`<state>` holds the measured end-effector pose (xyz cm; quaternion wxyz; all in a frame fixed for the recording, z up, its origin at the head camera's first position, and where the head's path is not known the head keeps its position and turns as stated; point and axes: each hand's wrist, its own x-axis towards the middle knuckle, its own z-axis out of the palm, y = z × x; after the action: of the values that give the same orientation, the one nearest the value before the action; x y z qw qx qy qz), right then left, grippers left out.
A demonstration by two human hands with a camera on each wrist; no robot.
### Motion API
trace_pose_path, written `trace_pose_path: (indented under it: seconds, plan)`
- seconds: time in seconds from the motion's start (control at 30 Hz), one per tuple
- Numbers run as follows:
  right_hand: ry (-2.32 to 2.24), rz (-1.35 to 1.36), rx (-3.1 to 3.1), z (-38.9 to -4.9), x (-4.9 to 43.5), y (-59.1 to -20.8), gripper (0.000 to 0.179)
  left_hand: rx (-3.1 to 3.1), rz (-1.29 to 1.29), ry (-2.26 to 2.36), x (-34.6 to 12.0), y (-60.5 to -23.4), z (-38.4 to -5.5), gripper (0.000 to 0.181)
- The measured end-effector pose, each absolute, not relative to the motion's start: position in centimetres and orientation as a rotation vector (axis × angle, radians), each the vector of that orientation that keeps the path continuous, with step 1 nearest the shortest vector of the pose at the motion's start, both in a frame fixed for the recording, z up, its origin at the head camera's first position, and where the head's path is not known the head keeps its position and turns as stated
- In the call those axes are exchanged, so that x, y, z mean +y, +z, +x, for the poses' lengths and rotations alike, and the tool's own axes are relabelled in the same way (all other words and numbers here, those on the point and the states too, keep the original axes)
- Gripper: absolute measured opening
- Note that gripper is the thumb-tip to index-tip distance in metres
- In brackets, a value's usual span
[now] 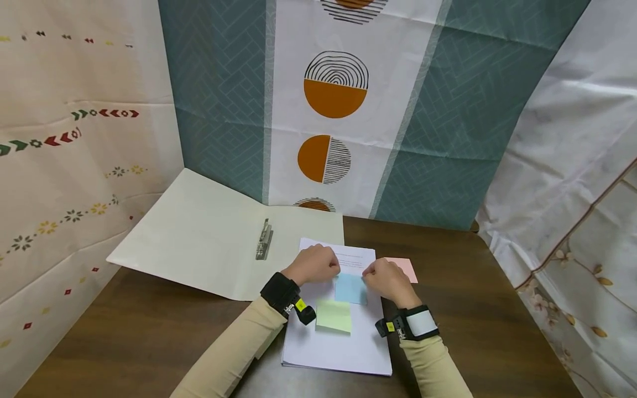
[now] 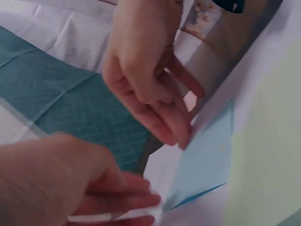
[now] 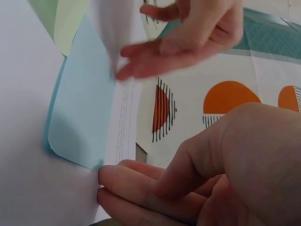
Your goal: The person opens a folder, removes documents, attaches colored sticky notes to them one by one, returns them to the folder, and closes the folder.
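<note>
A light blue sticky note lies on a stack of white printed sheets, its lower edge lifting slightly in the left wrist view. Just below it sits a pale green sticky note. At the blue note's upper left corner is my left hand, its extended fingers blurred in the right wrist view. My right hand has its fingertips on the paper at the note's upper right corner, fingers fairly straight with the thumb laid against them. A pink sticky note shows partly behind the right hand.
An opened cream file folder with a metal clip lies at the back left, partly under the sheets. All of it rests on a dark wooden table, with patterned cloths hanging behind and at both sides.
</note>
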<state>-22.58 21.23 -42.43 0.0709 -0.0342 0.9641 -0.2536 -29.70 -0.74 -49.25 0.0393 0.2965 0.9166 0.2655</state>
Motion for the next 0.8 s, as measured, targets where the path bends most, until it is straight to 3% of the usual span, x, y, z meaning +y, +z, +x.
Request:
trace_pose_path:
  seconds: [0.17, 0.4, 0.63, 0.8]
  plan:
    - [-0.777, -0.105, 2.889, -22.6, 21.4, -42.4, 0.028, 2.657, 0.978, 0.852, 0.8, -45.8, -26.7, 0.031]
    - [-0.763, -0.104, 2.890, -22.7, 21.4, -42.3, 0.028, 2.682, 0.854, 0.837, -0.5, -49.6, -30.0, 0.024]
    - [-0.765, -0.094, 2.902, -22.4, 21.2, -42.3, 0.027, 2.694, 0.718, 0.803, -2.6, -45.7, -28.9, 0.021]
    - [-0.811, -0.117, 2.912, -22.8, 21.5, -42.5, 0.027, 2.715, 0.723, 0.791, -2.6, -46.6, -29.4, 0.021]
